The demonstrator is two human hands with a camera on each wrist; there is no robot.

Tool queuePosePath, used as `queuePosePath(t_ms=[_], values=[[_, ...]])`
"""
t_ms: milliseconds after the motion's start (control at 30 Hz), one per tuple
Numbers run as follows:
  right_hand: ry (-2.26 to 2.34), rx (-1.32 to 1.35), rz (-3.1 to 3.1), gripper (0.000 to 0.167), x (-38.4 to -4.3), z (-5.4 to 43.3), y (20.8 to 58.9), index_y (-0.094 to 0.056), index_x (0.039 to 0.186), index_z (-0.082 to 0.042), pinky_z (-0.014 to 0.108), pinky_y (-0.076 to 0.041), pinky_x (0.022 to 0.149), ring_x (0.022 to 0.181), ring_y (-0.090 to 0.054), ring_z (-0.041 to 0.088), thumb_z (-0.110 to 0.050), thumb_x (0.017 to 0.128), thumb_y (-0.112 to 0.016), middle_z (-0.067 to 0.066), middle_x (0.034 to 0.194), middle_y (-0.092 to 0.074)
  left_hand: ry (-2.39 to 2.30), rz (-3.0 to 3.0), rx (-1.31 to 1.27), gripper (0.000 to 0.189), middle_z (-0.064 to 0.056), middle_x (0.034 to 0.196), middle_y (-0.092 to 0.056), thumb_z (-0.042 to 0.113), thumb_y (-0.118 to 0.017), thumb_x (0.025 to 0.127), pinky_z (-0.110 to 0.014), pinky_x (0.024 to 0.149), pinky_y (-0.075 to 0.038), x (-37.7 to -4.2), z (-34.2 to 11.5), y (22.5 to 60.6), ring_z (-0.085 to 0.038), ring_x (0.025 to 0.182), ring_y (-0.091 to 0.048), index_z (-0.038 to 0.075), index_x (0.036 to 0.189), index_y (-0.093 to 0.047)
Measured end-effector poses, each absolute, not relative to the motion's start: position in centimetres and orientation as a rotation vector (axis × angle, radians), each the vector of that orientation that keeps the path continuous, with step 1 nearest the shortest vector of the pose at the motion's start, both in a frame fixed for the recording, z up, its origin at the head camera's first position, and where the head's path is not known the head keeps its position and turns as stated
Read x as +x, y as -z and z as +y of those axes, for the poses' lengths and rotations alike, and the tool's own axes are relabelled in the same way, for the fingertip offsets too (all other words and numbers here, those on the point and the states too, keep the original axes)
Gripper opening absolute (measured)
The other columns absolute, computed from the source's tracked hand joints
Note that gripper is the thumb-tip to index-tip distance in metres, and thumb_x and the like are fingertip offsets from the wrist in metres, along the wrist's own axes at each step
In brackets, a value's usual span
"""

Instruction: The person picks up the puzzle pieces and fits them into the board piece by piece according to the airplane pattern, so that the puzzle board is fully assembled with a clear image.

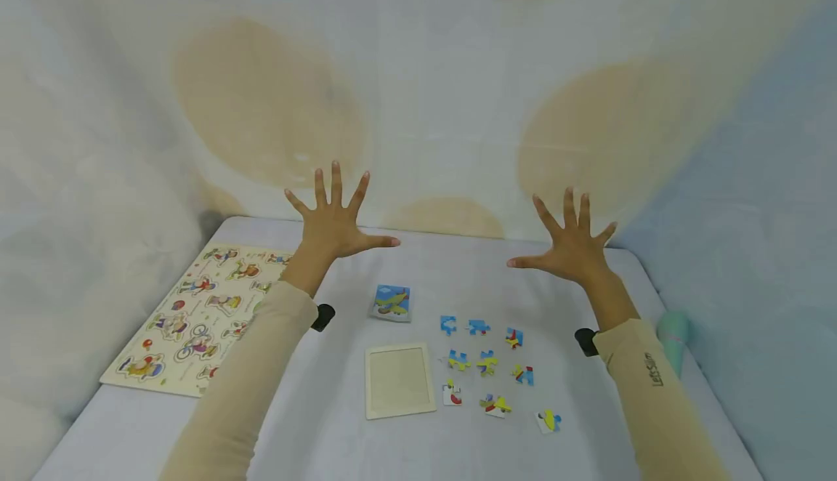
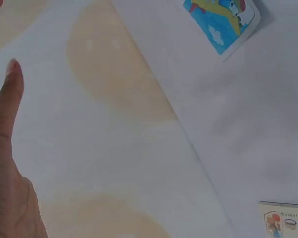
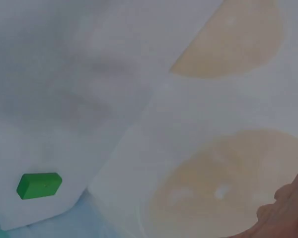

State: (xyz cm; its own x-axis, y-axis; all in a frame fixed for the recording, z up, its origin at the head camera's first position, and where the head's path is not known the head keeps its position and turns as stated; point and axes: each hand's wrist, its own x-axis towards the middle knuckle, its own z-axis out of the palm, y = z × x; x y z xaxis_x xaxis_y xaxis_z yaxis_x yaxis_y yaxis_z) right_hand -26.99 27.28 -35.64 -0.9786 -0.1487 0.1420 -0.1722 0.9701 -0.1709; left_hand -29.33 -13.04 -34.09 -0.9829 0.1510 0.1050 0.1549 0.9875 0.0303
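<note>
My left hand (image 1: 332, 227) is raised above the far part of the table, fingers spread wide and straight, holding nothing. To the right, my right hand (image 1: 575, 250) hovers in the same way, with its thumb pointing inward. Several jigsaw pieces (image 1: 487, 362) in blue, yellow, red and white lie apart in loose rows, nearer me than the hands. Left of them is a shallow square wooden puzzle tray (image 1: 400, 379). A small picture card (image 1: 392, 302) with a yellow airplane on blue lies beyond the tray. Neither hand touches these things.
A large picture board (image 1: 189, 321) with cartoon figures lies at the table's left, partly behind the left forearm. A green block (image 3: 39, 186) shows near the table edge in the right wrist view. At the right edge lies a teal object (image 1: 673, 336). Patterned fabric (image 1: 445, 103) hangs behind.
</note>
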Motion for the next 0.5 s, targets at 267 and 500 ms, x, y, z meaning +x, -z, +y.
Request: queuePosePath(t_ms=[267, 500], values=[[-0.281, 0.347, -2.975, 0.110, -25.3, 27.1, 37.0, -0.015, 0.160, -0.028, 0.069, -0.039, 0.088, 0.133, -0.032, 0.053, -0.073, 0.074, -0.068, 0.026, 0.153, -0.027, 0.024, -3.005, -0.403, 0.117, -0.023, 0.154, -0.030, 0.087, -0.057, 0.071, -0.070, 0.103, -0.029, -27.6, -13.7, 35.0, -0.046, 0.135, -0.038, 0.029, 0.160, -0.010], [-0.316, 0.378, -2.998, 0.105, -23.9, 27.2, 39.1, -0.027, 0.158, -0.021, 0.063, -0.042, 0.086, 0.124, -0.040, 0.048, -0.068, 0.076, -0.071, 0.028, 0.139, -0.040, 0.052, -3.012, -0.429, 0.113, -0.022, 0.149, -0.035, 0.084, -0.060, 0.071, -0.065, 0.098, -0.036, -26.2, -14.7, 36.8, -0.044, 0.130, -0.042, 0.027, 0.160, -0.018]])
